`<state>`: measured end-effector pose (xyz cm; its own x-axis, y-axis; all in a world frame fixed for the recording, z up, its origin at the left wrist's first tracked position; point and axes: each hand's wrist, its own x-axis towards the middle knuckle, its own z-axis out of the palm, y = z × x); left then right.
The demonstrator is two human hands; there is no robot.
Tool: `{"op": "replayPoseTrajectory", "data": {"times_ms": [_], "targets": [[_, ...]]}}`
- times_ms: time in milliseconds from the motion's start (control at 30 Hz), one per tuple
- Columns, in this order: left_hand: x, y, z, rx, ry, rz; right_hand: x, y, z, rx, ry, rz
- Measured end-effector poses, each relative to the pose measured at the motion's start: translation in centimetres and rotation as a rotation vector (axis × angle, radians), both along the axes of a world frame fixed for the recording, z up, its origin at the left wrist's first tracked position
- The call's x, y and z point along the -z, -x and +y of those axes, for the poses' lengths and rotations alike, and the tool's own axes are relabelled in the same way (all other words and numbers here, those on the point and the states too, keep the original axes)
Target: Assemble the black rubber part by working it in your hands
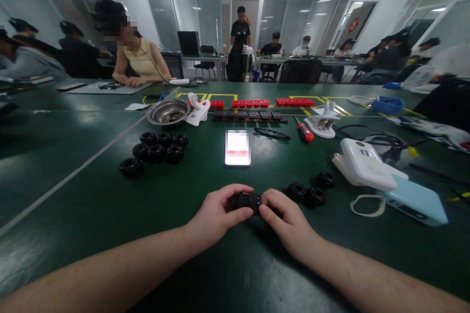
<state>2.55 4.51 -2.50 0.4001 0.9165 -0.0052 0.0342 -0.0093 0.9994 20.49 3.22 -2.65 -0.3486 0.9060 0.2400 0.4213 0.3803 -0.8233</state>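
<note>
My left hand (220, 212) and my right hand (284, 217) meet over the green table (91, 205), fingers closed on one small black round part (246, 201) held between them. Three more black round parts (310, 190) lie just right of my right hand. A cluster of several black round parts (156, 152) sits at the left, further away. A phone (237, 147) with a lit screen lies straight ahead of my hands.
Beyond the phone are a metal bowl (168, 111), red blocks (250, 103), a black strip (249, 116), black glasses (272, 133) and a red-handled screwdriver (304, 130). White and pale blue devices (370, 164) with cables lie at the right. Several people sit at tables around.
</note>
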Motion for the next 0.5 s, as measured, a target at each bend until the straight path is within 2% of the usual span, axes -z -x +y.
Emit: {"op": "replayPoseTrajectory", "data": {"times_ms": [200, 400, 500], "targets": [[0.24, -0.02, 0.37, 0.048, 0.125, -0.054, 0.20, 0.04, 0.31, 0.000, 0.006, 0.008], [-0.24, -0.08, 0.04, -0.019, 0.051, 0.059, -0.10, 0.08, 0.16, -0.044, 0.036, 0.001], [-0.46, -0.11, -0.15, -0.003, 0.016, 0.103, -0.16, 0.12, 0.04, -0.025, 0.024, -0.018]]}}
